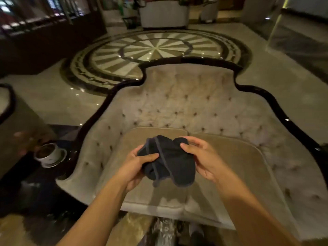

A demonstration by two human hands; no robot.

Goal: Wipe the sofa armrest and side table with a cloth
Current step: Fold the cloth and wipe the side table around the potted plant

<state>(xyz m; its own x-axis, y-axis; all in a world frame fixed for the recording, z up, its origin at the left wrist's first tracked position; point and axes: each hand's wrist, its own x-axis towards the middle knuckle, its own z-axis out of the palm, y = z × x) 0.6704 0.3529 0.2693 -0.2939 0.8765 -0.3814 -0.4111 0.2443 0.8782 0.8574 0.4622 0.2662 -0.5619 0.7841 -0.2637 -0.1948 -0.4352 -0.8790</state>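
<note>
A dark blue cloth [170, 160] is bunched up between both my hands, above the beige seat cushion of a tufted sofa [186, 103]. My left hand [136, 166] grips its left side, thumb on top. My right hand [200, 157] pinches its right edge. The sofa's left armrest [88, 151], beige with a glossy black wooden trim, curves down to the left of my hands. The dark side table [23, 183] stands left of that armrest, partly in shadow.
A white cup-like pot on a saucer [49, 154] stands on the side table near the armrest. Another upholstered seat [7, 103] is at the far left. Polished marble floor with a round inlay [156, 48] lies behind the sofa.
</note>
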